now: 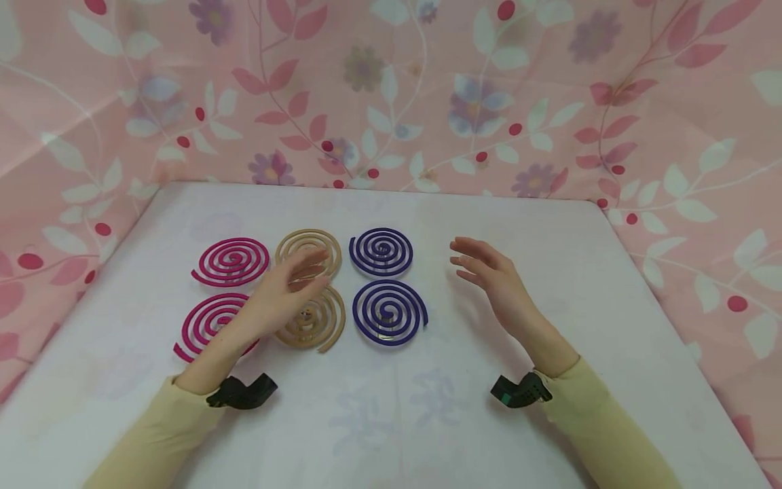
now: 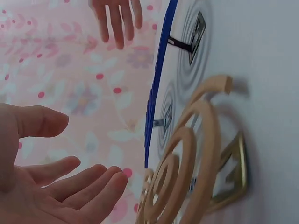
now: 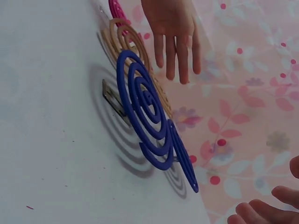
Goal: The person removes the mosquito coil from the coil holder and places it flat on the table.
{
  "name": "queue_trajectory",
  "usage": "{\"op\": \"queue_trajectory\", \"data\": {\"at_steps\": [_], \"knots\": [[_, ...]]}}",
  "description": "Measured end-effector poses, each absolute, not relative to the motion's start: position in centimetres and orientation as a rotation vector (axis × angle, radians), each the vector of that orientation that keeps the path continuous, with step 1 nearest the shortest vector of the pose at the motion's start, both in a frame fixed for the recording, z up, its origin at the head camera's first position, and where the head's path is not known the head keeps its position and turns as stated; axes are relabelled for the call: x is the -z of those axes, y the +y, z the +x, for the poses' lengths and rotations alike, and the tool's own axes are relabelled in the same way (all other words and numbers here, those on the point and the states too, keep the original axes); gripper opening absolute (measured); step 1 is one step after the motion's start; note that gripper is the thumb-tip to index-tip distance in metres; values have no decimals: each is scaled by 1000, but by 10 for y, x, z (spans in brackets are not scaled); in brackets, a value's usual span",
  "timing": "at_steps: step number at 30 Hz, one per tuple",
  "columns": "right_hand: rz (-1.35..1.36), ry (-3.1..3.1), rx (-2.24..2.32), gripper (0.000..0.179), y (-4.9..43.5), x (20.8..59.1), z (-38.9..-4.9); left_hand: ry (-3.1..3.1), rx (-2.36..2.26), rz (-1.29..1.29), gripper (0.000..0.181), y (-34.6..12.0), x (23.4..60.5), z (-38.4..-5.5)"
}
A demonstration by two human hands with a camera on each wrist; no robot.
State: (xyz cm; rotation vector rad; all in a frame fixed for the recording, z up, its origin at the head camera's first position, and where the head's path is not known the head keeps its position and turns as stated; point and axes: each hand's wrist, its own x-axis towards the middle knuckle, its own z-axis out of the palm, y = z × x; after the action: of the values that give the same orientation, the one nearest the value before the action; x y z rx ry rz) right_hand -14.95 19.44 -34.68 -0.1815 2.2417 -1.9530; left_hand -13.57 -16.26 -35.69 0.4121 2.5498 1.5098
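Pairs of mosquito coils stand raised on small metal stands: a far pink coil (image 1: 233, 258) and near pink coil (image 1: 210, 319), a far tan coil (image 1: 308, 231) and near tan coil (image 1: 307, 315), a far blue coil (image 1: 383, 249) and near blue coil (image 1: 387, 312). My left hand (image 1: 277, 299) hovers over the tan pair with fingers loosely extended, holding nothing. It partly covers the tan coils and the near pink one in the head view. To the right of the blue pair, my right hand (image 1: 497, 282) is held above the table, fingers relaxed, palm facing inward.
All the coils sit on a white-covered table (image 1: 550, 231). A metal stand (image 2: 244, 172) shows beneath a tan coil in the left wrist view. Pink floral fabric (image 1: 415, 88) hangs behind the table and at its sides.
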Motion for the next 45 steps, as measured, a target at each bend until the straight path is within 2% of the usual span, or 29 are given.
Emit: {"op": "queue_trajectory", "data": {"at_steps": [27, 45], "knots": [[-99, 1969, 1904, 44, 170, 375, -143, 2532, -1476, 537, 50, -131, 375, -118], [-93, 1914, 1839, 47, 167, 383, -142, 2454, -1511, 452, 54, -125, 382, -112]]}}
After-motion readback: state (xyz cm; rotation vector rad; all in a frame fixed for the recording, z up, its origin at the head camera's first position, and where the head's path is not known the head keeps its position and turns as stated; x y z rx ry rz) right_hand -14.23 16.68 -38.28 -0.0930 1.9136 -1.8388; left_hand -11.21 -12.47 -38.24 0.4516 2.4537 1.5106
